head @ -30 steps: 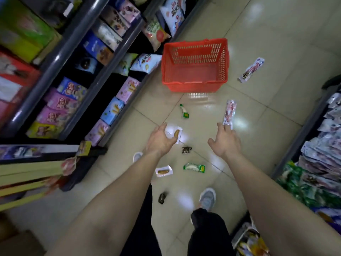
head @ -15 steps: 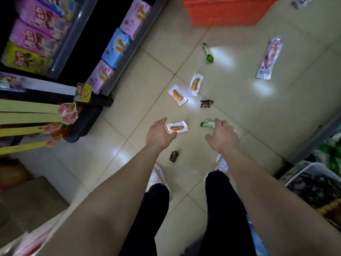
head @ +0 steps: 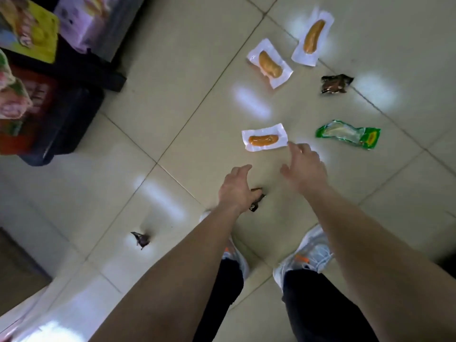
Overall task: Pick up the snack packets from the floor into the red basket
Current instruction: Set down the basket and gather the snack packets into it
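Note:
Several snack packets lie on the tiled floor. A white sausage packet [head: 264,139] is nearest, just beyond my right hand [head: 304,167], whose open fingers nearly touch its right end. My left hand [head: 235,189] hangs open over a small dark packet [head: 256,201], partly hiding it. Further out lie two more white sausage packets [head: 269,63] [head: 313,38], a dark brown packet [head: 335,83] and a green packet [head: 348,134]. Another small dark packet [head: 141,239] sits to my left. The red basket is out of view.
A shelf unit with purple and yellow snack bags [head: 91,23] stands at the upper left, with a dark base [head: 61,124] jutting onto the floor. My two grey shoes [head: 306,255] stand right below my hands.
The view has dropped closer to the floor and the basket has left the frame. Both hands have moved down toward the nearest sausage packet and the small dark packet.

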The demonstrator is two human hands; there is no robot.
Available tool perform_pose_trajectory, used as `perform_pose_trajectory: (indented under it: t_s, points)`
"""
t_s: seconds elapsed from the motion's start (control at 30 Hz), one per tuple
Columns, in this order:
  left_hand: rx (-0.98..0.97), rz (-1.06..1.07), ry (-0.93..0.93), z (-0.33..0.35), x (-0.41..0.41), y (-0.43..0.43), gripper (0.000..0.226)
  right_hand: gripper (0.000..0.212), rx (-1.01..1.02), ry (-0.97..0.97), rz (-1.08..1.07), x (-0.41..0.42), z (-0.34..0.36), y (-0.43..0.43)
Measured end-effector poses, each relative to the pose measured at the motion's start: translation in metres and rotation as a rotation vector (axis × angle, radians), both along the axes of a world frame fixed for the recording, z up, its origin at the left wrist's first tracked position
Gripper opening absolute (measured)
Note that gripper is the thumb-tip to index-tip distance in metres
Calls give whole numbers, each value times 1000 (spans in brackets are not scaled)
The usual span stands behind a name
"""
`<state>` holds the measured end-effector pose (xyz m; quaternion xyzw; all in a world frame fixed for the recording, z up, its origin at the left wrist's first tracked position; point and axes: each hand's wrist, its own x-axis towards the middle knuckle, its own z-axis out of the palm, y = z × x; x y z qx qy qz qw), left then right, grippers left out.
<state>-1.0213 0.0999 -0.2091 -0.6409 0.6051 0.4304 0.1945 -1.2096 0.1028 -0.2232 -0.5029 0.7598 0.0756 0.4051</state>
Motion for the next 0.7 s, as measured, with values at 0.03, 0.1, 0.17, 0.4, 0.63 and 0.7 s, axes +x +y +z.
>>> perform_pose_trajectory:
  t_s: [0.03, 0.1, 0.17, 0.4, 0.63, 0.7]
  points:
    - [-5, 12, 6, -18, 1, 6, 77, 64, -50, 16, 44, 0, -19, -6]
    - [-4, 23, 10, -50, 6, 18, 75, 61, -182, 60, 158, 0, -52, -17]
    - [-7, 24, -1, -74, 12, 30, 71, 56, -309, 94, 285, 6, -76, -26]
    - [-23, -68, 43, -111, 23, 49, 50, 33, -390, 176, 521, 13, -116, -39]
    - [-50, 102, 68, -102, 2, 10, 45, 37, -227, 201, 478, -18, -101, -40]
    - [-93, 111, 73, -93, -8, -18, 53, 36, -240, 174, 421, -34, -90, -37]
